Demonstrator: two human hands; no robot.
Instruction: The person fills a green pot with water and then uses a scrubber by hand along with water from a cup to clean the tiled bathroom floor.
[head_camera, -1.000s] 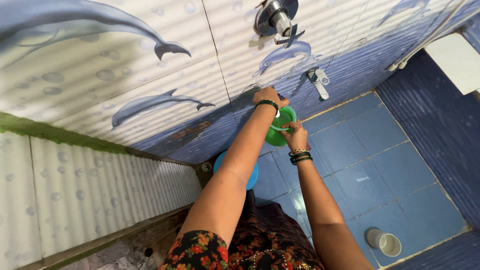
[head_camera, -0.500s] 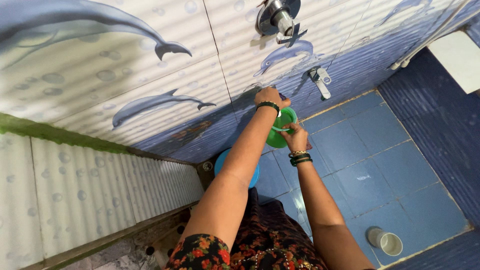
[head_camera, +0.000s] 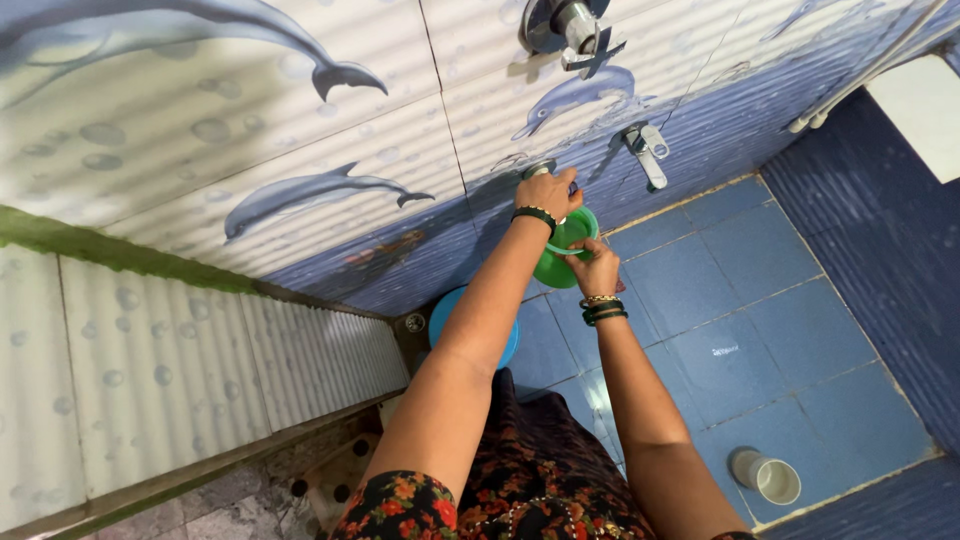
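Head view: left hand (head_camera: 548, 192) grips tap (head_camera: 540, 168); right hand (head_camera: 594, 268) clamps green mug (head_camera: 562, 258).

I look down into a small bathroom. The wall ahead of me wears ribbed white tiles printed with grey-blue dolphins and bubbles (head_camera: 300, 190), darkening to rippled blue tiles (head_camera: 700, 120) near the bottom. A round chrome shower valve (head_camera: 560, 25) and a smaller chrome lever tap (head_camera: 645, 150) stick out of it. The floor of square blue tiles (head_camera: 760, 320) has pale grout lines. A short white pipe end (head_camera: 765, 475) lies on it. Light is even and soft.
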